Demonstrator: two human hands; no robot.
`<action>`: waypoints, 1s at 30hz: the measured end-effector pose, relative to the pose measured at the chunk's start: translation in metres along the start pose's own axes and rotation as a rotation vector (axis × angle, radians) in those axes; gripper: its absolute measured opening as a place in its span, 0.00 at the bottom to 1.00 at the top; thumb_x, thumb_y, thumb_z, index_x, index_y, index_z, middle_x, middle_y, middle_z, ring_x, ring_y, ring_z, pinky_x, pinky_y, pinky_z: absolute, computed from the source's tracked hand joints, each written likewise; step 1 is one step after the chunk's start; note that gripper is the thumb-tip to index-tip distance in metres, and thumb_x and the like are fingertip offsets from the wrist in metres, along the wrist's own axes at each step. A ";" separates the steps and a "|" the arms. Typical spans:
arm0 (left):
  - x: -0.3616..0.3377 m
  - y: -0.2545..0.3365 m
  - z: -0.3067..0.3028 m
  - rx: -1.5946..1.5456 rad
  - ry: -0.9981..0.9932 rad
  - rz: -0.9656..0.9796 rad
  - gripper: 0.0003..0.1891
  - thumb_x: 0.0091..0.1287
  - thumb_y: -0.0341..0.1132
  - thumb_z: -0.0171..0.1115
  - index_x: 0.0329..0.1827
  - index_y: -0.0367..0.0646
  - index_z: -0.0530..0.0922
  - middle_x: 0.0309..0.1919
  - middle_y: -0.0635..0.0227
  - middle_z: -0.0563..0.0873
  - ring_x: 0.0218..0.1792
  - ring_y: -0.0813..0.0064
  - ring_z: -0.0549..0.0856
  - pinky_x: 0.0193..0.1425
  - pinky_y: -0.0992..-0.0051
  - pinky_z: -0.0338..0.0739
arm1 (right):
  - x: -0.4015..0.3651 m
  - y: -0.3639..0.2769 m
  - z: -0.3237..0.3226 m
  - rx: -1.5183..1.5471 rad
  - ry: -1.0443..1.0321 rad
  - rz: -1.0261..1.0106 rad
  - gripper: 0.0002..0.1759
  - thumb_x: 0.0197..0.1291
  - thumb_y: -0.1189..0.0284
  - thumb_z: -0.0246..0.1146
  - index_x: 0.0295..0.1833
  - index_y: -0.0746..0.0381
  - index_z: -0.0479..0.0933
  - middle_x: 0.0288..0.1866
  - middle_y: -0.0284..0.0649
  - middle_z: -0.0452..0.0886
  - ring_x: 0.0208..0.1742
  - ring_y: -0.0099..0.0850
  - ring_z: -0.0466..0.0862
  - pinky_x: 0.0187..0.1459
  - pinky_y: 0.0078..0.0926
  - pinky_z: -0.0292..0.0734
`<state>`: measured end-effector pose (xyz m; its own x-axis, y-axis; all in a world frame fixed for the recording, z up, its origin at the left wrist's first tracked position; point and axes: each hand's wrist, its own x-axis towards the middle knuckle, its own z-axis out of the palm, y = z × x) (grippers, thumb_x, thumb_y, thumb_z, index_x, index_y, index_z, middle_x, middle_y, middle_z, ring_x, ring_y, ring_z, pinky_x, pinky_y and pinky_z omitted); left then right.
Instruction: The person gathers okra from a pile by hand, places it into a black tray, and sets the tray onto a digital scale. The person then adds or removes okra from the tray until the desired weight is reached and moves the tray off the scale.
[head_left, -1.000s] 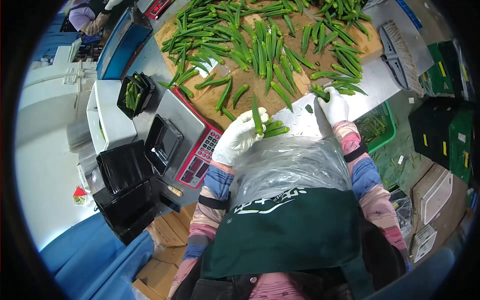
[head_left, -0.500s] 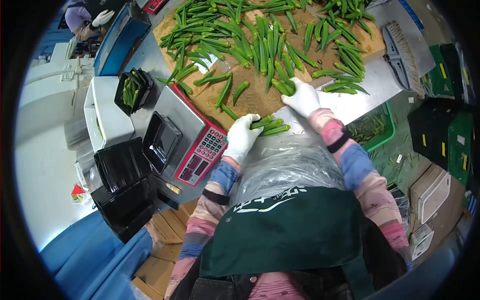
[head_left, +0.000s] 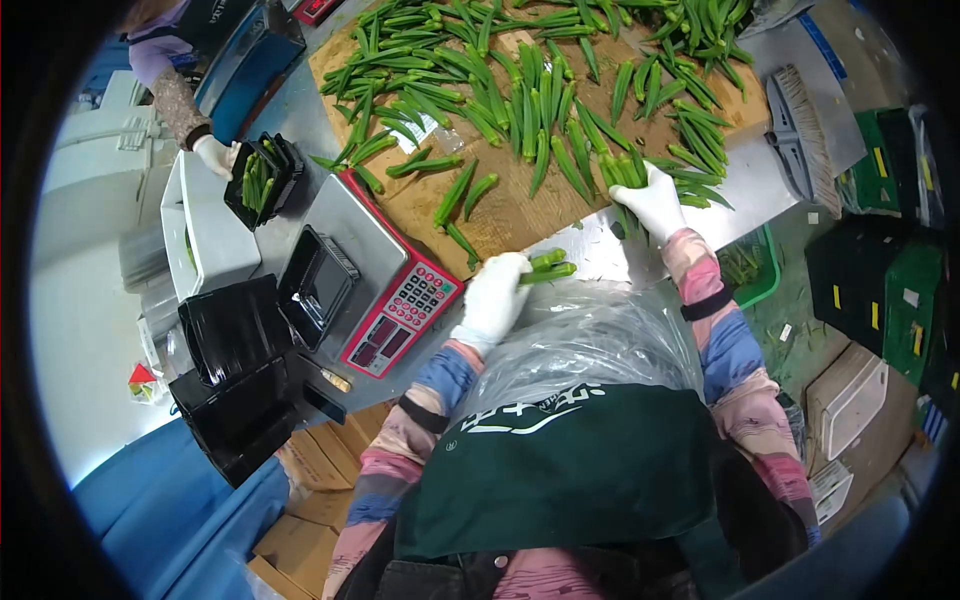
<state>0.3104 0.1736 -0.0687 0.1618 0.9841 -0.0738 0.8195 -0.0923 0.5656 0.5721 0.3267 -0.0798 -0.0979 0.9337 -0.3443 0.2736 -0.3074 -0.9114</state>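
My left hand [head_left: 496,298], in a white glove, is closed round a few okra pods [head_left: 552,270] whose ends stick out to the right. My right hand [head_left: 654,204], gloved too, has its fingers wrapped on some okra [head_left: 624,170] at the front edge of the pile. Many loose green okra pods [head_left: 530,110] lie spread over a brown board [head_left: 510,215]. Part of the pods in each hand is hidden by the glove.
Left of the board stands a red scale [head_left: 400,315] with a black tray [head_left: 318,285] on it. A co-worker's gloved hand [head_left: 214,157] touches another tray holding okra [head_left: 258,188]. A brush [head_left: 800,130] lies at right; below is a green basket [head_left: 768,270].
My right hand has moved right along the pile, and fewer pods show beyond my left hand. The co-worker's hand has come down to the tray of okra.
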 end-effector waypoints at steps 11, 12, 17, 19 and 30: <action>0.033 0.022 0.000 0.190 -0.204 -0.217 0.12 0.60 0.34 0.65 0.45 0.44 0.82 0.42 0.53 0.82 0.48 0.51 0.83 0.52 0.56 0.79 | 0.066 -0.006 0.076 -0.872 0.257 -0.209 0.21 0.53 0.68 0.68 0.54 0.59 0.76 0.43 0.46 0.86 0.46 0.46 0.88 0.45 0.45 0.84; 0.038 0.016 -0.011 0.122 -0.161 -0.242 0.14 0.55 0.35 0.70 0.43 0.43 0.82 0.43 0.53 0.82 0.49 0.51 0.82 0.53 0.57 0.79 | 0.056 -0.029 0.060 -0.750 0.196 -0.076 0.26 0.53 0.67 0.68 0.60 0.58 0.76 0.48 0.48 0.87 0.50 0.48 0.88 0.51 0.45 0.83; 0.071 -0.028 -0.065 0.147 0.337 -0.326 0.15 0.55 0.30 0.71 0.44 0.42 0.79 0.39 0.52 0.84 0.45 0.49 0.84 0.52 0.59 0.79 | 0.036 -0.046 0.043 -0.702 0.134 -0.034 0.30 0.51 0.66 0.68 0.63 0.54 0.77 0.49 0.50 0.87 0.52 0.48 0.87 0.55 0.44 0.82; 0.087 -0.048 -0.070 0.169 0.406 -0.338 0.12 0.59 0.31 0.69 0.44 0.43 0.78 0.38 0.52 0.86 0.44 0.48 0.85 0.50 0.55 0.79 | 0.041 -0.026 0.062 -0.751 0.127 -0.147 0.28 0.51 0.67 0.68 0.61 0.55 0.77 0.50 0.51 0.87 0.51 0.49 0.87 0.54 0.45 0.82; 0.104 -0.043 -0.069 0.157 0.382 -0.291 0.18 0.60 0.34 0.71 0.52 0.46 0.76 0.36 0.53 0.88 0.41 0.47 0.88 0.45 0.53 0.81 | 0.033 -0.046 0.044 -0.728 0.125 -0.112 0.34 0.46 0.63 0.73 0.61 0.58 0.72 0.52 0.47 0.83 0.52 0.47 0.86 0.54 0.43 0.82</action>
<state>0.2541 0.2903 -0.0439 -0.2743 0.9550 0.1127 0.8783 0.2011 0.4337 0.5142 0.3634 -0.0595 -0.0650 0.9795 -0.1908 0.8369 -0.0506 -0.5451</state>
